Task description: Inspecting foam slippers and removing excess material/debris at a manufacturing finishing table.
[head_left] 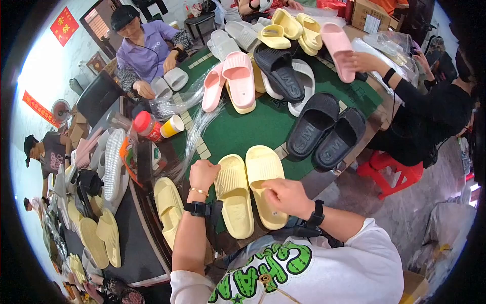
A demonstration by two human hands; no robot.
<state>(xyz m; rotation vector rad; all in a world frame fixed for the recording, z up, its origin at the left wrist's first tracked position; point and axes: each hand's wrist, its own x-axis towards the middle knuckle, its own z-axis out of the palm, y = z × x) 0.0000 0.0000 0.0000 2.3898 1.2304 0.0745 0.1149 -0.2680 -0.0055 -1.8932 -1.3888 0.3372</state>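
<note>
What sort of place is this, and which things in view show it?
Probably a small slipper workshop or packing room: yellow slippers and black slippers lie on a green table, with clear plastic film, and a co-worker in purple handles pale grey slippers.

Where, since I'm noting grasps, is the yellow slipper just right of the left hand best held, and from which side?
Grip the yellow slipper by its strap, probably from the near side: the strap arches over the sole, with its opening on that side.
</note>
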